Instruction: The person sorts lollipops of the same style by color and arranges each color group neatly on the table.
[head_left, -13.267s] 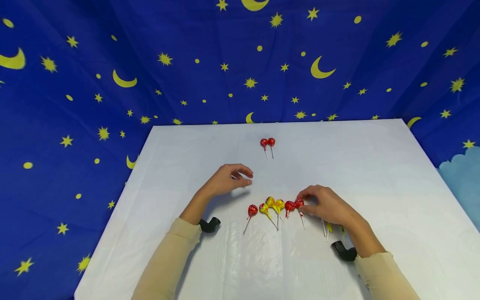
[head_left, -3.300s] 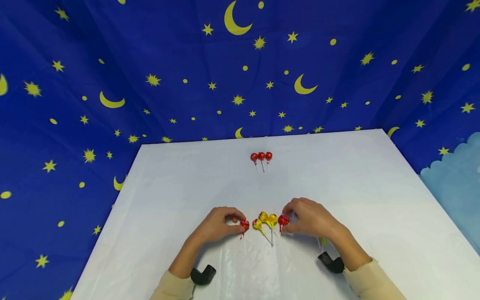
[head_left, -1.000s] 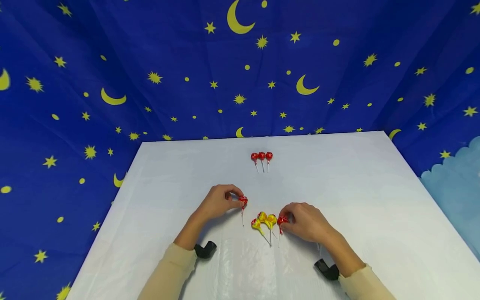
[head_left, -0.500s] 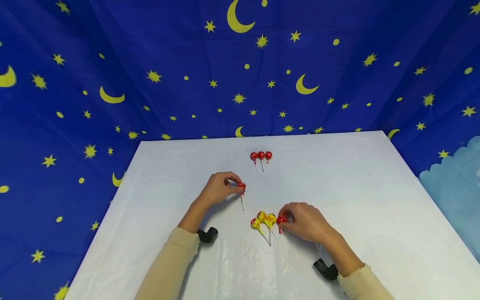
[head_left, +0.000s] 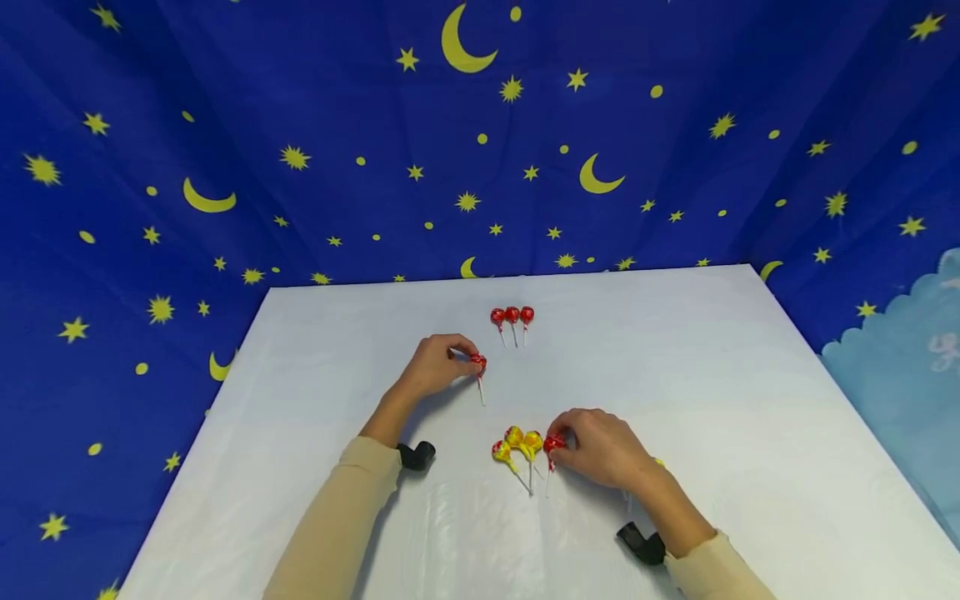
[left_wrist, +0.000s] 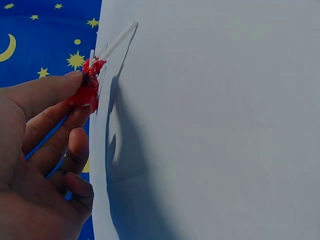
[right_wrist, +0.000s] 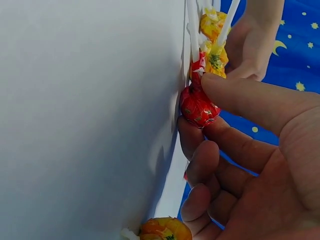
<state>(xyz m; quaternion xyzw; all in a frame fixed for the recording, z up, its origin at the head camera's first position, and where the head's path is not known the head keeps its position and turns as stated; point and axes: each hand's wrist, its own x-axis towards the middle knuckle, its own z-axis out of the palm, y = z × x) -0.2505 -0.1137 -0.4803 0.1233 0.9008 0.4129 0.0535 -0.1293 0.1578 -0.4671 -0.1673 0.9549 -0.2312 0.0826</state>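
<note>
My left hand (head_left: 432, 365) pinches a red lollipop (head_left: 478, 363) by its head between thumb and fingers, below and left of three red lollipops (head_left: 512, 314) lying side by side. In the left wrist view the thumb lies over the red wrapper (left_wrist: 86, 95). Nearer the front, my right hand (head_left: 600, 446) pinches another red lollipop (head_left: 553, 443), its white stick pointing down. Just left of it lie three yellow lollipops (head_left: 514, 437), sticks toward the front. The right wrist view shows the red head (right_wrist: 199, 106) between thumb and fingers.
A yellow lollipop (right_wrist: 166, 229) is at the bottom of the right wrist view; in the head view my right arm mostly hides what lies there. The white table (head_left: 675, 333) meets a blue star-and-moon cloth (head_left: 360, 100) behind. Black wrist mounts (head_left: 417, 456) show at both wrists.
My left hand has carried its red lollipop from beside the yellow ones toward the back. The back row grew from two red lollipops to three earlier. My right hand stays by the yellow ones.
</note>
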